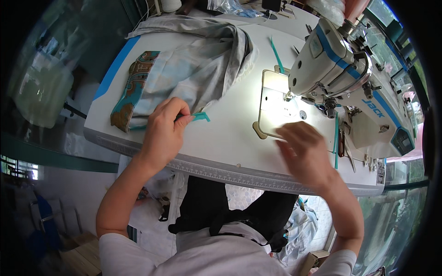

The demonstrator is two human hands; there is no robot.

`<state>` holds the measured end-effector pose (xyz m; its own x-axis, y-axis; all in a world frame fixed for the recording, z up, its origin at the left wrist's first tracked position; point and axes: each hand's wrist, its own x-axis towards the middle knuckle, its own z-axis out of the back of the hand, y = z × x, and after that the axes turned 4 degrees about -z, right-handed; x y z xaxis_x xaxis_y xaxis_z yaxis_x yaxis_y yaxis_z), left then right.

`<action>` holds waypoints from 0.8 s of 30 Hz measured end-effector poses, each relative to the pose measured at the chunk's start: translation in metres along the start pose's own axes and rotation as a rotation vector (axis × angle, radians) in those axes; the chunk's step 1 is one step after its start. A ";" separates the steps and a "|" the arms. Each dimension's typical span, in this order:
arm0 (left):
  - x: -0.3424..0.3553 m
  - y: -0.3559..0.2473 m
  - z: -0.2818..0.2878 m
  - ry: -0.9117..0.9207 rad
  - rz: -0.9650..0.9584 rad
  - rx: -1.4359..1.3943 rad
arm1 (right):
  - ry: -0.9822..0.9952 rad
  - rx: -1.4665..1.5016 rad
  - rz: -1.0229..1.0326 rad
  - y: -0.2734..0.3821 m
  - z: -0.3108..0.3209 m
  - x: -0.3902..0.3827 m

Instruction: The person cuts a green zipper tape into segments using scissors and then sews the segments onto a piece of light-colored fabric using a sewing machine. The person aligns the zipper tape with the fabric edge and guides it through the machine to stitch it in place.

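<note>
My left hand [166, 126] pinches a narrow teal strip [200, 116], whose free end bends down to the right. The strip runs along the lower edge of a pale grey fabric piece [179, 73] with a brown-and-teal patterned band [135, 85] at its left. My right hand [300, 149] is blurred, its thumb and fingers apart and seemingly empty, just below the lit metal stitching plate [274, 106] of a white sewing machine [313, 60].
Loose teal strips [276, 53], scissors [349, 154] and small metal parts [368, 163] lie around the machine. The ruled front edge of the table [221, 170] crosses above my lap. A white thread cone [170, 5] and plastic bags [230, 8] sit at the back.
</note>
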<state>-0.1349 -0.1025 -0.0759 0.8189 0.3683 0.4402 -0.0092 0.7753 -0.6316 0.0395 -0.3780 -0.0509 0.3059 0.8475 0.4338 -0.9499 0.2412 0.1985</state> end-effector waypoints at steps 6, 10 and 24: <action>0.001 0.002 0.015 -0.027 -0.285 0.121 | -0.149 0.101 0.199 0.017 -0.074 0.113; -0.007 0.002 0.031 -0.074 -0.121 0.109 | -0.132 0.056 0.215 0.005 -0.091 0.145; 0.193 -0.057 0.147 -0.309 -0.493 -0.036 | -0.207 1.157 -0.264 0.097 -0.008 0.169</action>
<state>-0.0611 -0.0004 0.1390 0.5158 0.1048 0.8502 0.3547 0.8773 -0.3234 -0.0012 -0.2072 0.0349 0.5870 0.7185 0.3731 -0.2693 -0.2613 0.9269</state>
